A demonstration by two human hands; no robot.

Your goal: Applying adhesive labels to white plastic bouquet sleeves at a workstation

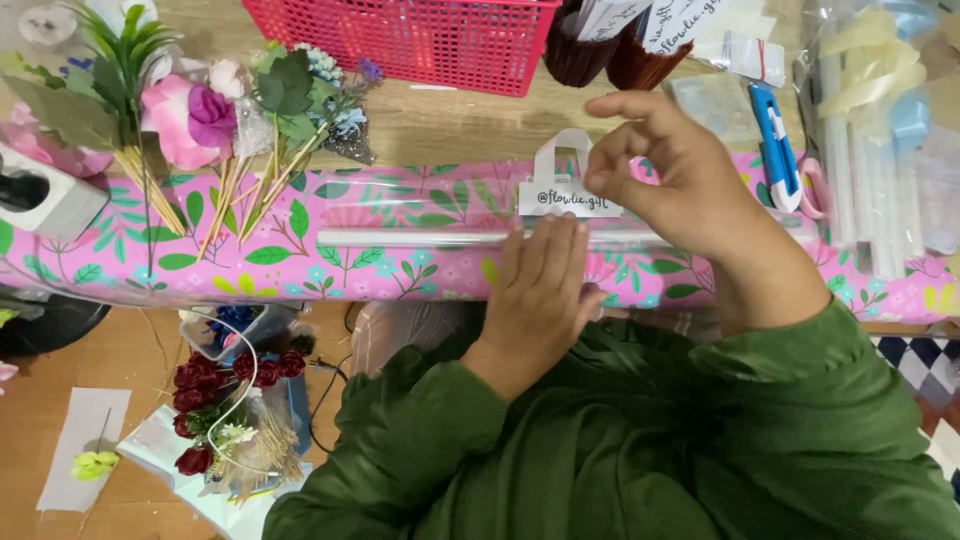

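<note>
My left hand (540, 285) lies flat, fingers together, pressing on a clear cellophane sleeve (420, 238) that stretches across the pink floral table cover (300, 260). My right hand (665, 165) pinches the right edge of a small white paper tag with a handle-shaped top (562, 180), which sits at the sleeve's upper edge. Both arms wear green sleeves.
Artificial flowers on sticks (230, 120) lie at the back left near a white box (40, 195). A red plastic basket (420, 40) stands at the back. Blue scissors (775, 145) and ribbon rolls (880, 120) are at the right. Dark red roses (215, 400) lie on the floor below.
</note>
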